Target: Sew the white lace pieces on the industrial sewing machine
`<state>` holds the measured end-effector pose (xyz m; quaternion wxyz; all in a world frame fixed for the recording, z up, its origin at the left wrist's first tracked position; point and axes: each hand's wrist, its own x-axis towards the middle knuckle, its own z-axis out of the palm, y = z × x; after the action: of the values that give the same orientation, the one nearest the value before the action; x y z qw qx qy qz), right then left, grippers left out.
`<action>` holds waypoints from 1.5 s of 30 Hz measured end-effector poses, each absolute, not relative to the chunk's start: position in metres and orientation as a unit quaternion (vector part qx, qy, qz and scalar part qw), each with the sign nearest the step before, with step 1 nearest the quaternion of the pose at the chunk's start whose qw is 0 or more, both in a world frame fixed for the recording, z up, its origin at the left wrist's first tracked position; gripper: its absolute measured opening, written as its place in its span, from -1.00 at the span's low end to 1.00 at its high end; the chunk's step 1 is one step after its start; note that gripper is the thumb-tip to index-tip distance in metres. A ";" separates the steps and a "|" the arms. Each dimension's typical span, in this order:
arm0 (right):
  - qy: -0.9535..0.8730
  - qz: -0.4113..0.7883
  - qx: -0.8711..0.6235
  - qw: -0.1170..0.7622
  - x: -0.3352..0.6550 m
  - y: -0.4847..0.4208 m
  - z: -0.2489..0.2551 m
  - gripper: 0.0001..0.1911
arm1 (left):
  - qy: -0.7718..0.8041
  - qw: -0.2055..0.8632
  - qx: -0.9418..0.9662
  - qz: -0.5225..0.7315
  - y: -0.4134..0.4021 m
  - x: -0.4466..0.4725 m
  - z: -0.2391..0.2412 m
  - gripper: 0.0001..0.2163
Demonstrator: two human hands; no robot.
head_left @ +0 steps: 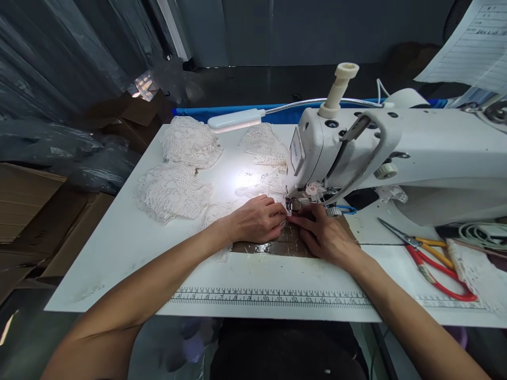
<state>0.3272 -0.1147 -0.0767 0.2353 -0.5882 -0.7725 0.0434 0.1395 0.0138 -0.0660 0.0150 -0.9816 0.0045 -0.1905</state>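
Both hands meet at the needle area of a white sewing machine (396,153). My left hand (257,219) is closed, its fingers curled onto a piece of white lace (219,211) right by the presser foot (295,203). My right hand (325,235) lies on the dark needle plate (283,243), fingertips pinched together at the same lace just in front of the foot. The small bit of lace under the fingertips is mostly hidden by both hands.
Several stacks of white lace pieces (174,192) lie on the white table (119,248) to the left and behind. A gooseneck lamp (235,120) lights the work. Red-handled scissors (435,264) and more lace (479,274) lie at right. A printed ruler (269,298) runs along the front edge.
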 end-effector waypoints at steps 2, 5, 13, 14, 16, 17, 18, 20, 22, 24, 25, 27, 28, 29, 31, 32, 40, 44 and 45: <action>-0.771 0.036 -0.595 0.224 0.325 -0.115 -0.075 -0.62 | 0.002 0.013 -0.983 -0.181 0.014 0.139 -0.064 -0.80; -0.771 0.019 -0.603 0.206 0.322 -0.116 -0.072 -0.63 | -0.005 0.008 -0.985 -0.172 0.015 0.139 -0.063 -0.79; -0.766 -0.047 -0.620 0.166 0.312 -0.111 -0.071 -0.65 | -0.024 0.022 -0.991 -0.128 0.019 0.138 -0.060 -0.70; -0.763 -0.050 -0.623 0.164 0.311 -0.110 -0.072 -0.65 | -0.027 0.022 -0.992 -0.124 0.020 0.139 -0.060 -0.69; -0.759 -0.050 -0.628 0.165 0.311 -0.110 -0.074 -0.66 | -0.029 0.022 -0.992 -0.119 0.021 0.139 -0.060 -0.69; -0.758 -0.042 -0.630 0.167 0.312 -0.111 -0.075 -0.66 | -0.028 0.022 -0.992 -0.118 0.021 0.140 -0.060 -0.68; -0.756 -0.030 -0.632 0.170 0.314 -0.112 -0.075 -0.65 | -0.029 0.022 -0.992 -0.119 0.021 0.140 -0.060 -0.67; -0.749 0.013 -0.637 0.183 0.321 -0.113 -0.073 -0.64 | -0.034 0.023 -0.991 -0.124 0.022 0.140 -0.061 -0.64; -0.731 0.075 -0.644 0.214 0.332 -0.113 -0.069 -0.67 | -0.041 0.021 -0.991 -0.129 0.022 0.141 -0.062 -0.63; -0.712 0.138 -0.643 0.245 0.344 -0.109 -0.066 -0.71 | -0.043 0.016 -0.990 -0.133 0.023 0.141 -0.062 -0.62; -0.703 0.160 -0.643 0.257 0.350 -0.106 -0.064 -0.71 | -0.041 0.013 -0.990 -0.133 0.023 0.141 -0.062 -0.63; -0.687 0.178 -0.651 0.270 0.358 -0.100 -0.062 -0.70 | -0.039 0.009 -0.990 -0.133 0.024 0.141 -0.062 -0.63; -0.678 0.178 -0.658 0.274 0.360 -0.098 -0.062 -0.69 | -0.041 0.008 -0.990 -0.133 0.024 0.141 -0.062 -0.62; -0.670 0.177 -0.666 0.277 0.361 -0.096 -0.061 -0.69 | -0.044 0.007 -0.990 -0.132 0.024 0.141 -0.062 -0.61; -0.661 0.183 -0.675 0.271 0.360 -0.097 -0.061 -0.73 | -0.051 0.006 -0.990 -0.128 0.024 0.141 -0.062 -0.60; -0.657 0.185 -0.680 0.267 0.359 -0.098 -0.061 -0.75 | -0.053 0.006 -0.991 -0.126 0.024 0.141 -0.063 -0.59; -0.628 0.131 -0.693 0.330 0.352 -0.120 -0.054 -0.84 | -0.093 0.017 -0.990 -0.109 0.019 0.140 -0.059 -0.63; -0.670 0.128 -0.647 0.340 0.349 -0.139 -0.036 -0.83 | -0.191 0.047 -0.974 -0.112 0.009 0.144 -0.057 -0.65; -0.685 0.142 -0.629 0.340 0.347 -0.146 -0.031 -0.81 | -0.212 0.050 -0.971 -0.103 0.009 0.146 -0.056 -0.65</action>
<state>0.3470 -0.1457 -0.0310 0.3397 -0.6287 -0.6850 0.1418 0.1458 0.0086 -0.0564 0.0502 -0.9706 -0.2117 -0.1030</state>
